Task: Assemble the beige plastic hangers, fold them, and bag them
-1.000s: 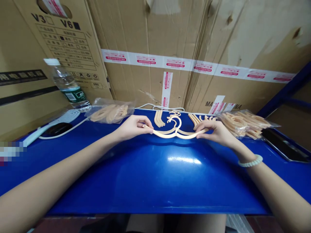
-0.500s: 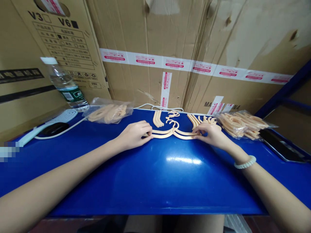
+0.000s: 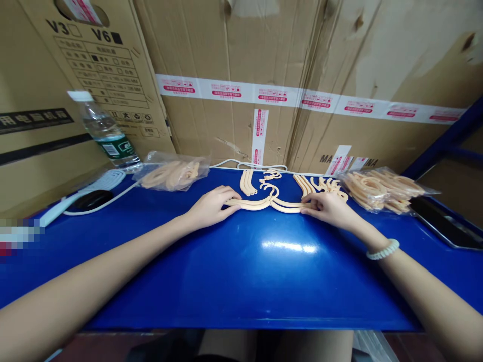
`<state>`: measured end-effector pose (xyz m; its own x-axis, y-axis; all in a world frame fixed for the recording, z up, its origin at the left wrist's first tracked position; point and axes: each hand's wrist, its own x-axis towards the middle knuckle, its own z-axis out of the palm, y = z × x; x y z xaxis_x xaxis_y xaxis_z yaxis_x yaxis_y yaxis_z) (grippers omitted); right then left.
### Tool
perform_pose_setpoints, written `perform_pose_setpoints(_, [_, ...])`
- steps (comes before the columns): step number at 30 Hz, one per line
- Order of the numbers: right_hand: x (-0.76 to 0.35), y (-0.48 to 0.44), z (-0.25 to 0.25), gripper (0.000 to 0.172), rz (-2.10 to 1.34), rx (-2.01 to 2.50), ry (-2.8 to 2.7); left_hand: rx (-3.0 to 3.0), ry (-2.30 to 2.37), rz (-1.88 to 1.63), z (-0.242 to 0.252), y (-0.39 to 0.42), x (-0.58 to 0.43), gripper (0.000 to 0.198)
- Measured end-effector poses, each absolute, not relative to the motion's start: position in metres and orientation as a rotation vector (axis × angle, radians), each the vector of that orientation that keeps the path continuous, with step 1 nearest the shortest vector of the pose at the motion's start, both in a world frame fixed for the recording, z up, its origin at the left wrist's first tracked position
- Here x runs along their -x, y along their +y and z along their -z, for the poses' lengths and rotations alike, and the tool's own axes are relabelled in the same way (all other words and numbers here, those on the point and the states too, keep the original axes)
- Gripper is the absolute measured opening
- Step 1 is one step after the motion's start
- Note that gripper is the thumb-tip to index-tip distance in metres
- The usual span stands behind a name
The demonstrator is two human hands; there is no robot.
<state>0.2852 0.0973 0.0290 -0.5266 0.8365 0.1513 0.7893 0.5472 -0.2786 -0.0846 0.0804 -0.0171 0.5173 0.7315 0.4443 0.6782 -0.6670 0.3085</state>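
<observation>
Two beige folding clothes hangers [image 3: 253, 205] lie together on the blue table, hooks pointing away from me and arms spread to both sides. My left hand [image 3: 216, 207] pinches the ends of their left arms between thumb and fingers. At the other side, my right hand [image 3: 329, 208] has its fingers closed on the right arm ends, where a gap still shows between the two arms. Beyond the hangers lie a small stack of curved beige arms [image 3: 248, 183], loose beige hooks [image 3: 272, 174] and a second stack of arms [image 3: 304, 186]. More curved pieces are partly hidden behind my right hand.
Clear bags of beige parts lie at left [image 3: 171, 172] and right [image 3: 381, 188]. A water bottle [image 3: 113, 143], a pale-blue paddle-shaped object [image 3: 101, 182] and a black mouse-like object [image 3: 94, 199] stand left. A dark phone-like slab [image 3: 445, 223] lies right. Cardboard [image 3: 211, 45] walls the back.
The left arms of the two hangers have come closer together in my left hand. My right hand keeps its hold on the right ends. The whole view has shifted slightly.
</observation>
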Motion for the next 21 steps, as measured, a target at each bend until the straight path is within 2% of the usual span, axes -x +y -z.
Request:
perform_pose_setpoints(15, [-0.285, 0.095, -0.033, 0.036, -0.184, 1.46, -2.486, -2.643, 1.163, -1.071, 0.018, 0.076, 0.08, 0.012])
perform_pose_setpoints(21, [-0.29, 0.097, -0.036, 0.031, -0.103, 1.465, -2.507, -2.631, 1.159, -1.088, 0.022, 0.08, 0.08, 0.009])
